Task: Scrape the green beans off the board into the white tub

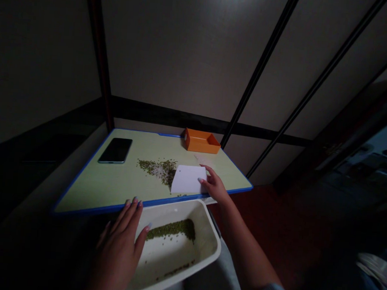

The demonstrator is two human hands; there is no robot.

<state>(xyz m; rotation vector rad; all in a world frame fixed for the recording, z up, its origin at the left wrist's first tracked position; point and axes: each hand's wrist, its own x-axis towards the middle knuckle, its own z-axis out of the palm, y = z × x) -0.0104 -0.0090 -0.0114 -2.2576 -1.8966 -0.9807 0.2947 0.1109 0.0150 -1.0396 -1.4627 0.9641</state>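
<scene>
My right hand (214,185) pinches the right edge of a white card (188,179), thumb on top and fingers at its far side. The card's left edge meets a spread pile of small green beans or seeds (157,167), mixed with some whitish bits, on the pale green tabletop. A white plastic tub (209,240) sits below the table's near edge. My left hand (122,241) holds its left side, the thumb over the rim and the fingers along the outside. Inside the tub, more green beans (175,228) lie along the far wall, with darker bits near the front.
The small table (112,186) has a raised blue edge (157,200). A smartphone (115,150) lies at its left, and an orange open box (202,142) stands at the back right. A panelled wall (179,52) rises right behind the table. Reddish floor (258,214) shows at the right.
</scene>
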